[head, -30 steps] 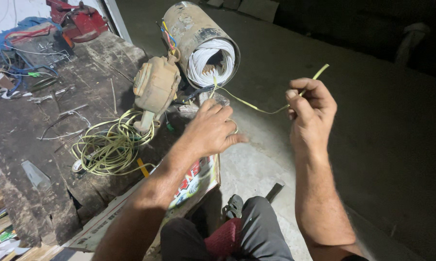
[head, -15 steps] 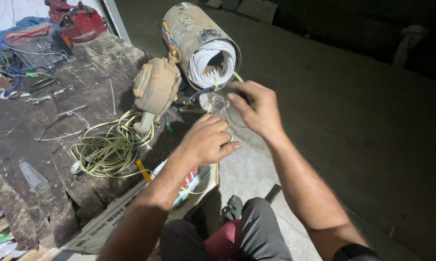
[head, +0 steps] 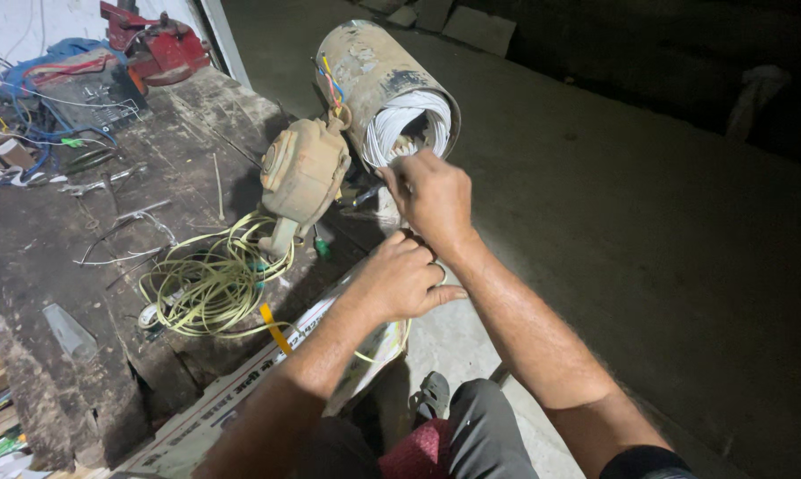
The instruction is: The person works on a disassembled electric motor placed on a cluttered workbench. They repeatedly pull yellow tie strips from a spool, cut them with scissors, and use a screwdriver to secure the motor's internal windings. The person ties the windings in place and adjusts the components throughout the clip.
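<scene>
Returning our right hand from its wide outward pull, we pinch at the white-lined motor stator mouth; our left hand, loosely curled, grips yellow-green wire below.

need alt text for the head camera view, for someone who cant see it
Seen from above, a person's right hand reaches to the open end of a worn metal cylinder packed with white windings, while the left hand rests just below. A coil of yellow-green wire and a tan housing lie on the dark, scarred workbench.
</scene>
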